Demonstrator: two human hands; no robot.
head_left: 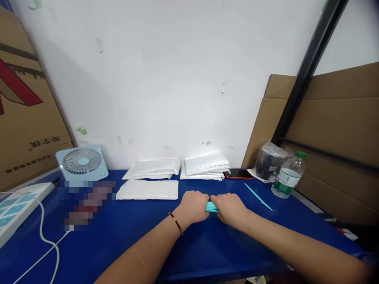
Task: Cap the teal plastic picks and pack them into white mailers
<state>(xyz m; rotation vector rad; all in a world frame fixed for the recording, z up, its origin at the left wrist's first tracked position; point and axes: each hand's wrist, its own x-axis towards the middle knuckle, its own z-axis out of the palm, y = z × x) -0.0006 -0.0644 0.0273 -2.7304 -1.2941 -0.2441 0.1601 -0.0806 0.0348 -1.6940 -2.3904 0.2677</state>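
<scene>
My left hand [194, 206] and my right hand [229, 208] meet over the middle of the blue table [133, 244]. Both are closed round a small teal object [212, 207] held between them; only a sliver of it shows, so I cannot name it. A dark bracelet circles my left wrist and a ring sits on a left finger. A thin teal stick tool [258, 197] lies on the table just right of my right hand.
White padded mailers lie behind my hands: one flat [148, 189], two stacks [155, 167] [205, 165] by the wall. A phone [238, 173], a bagged dark item [268, 161] and a water bottle [288, 175] stand at right. A small fan [83, 162], power strip [16, 205] and cardboard [334, 118] border the table.
</scene>
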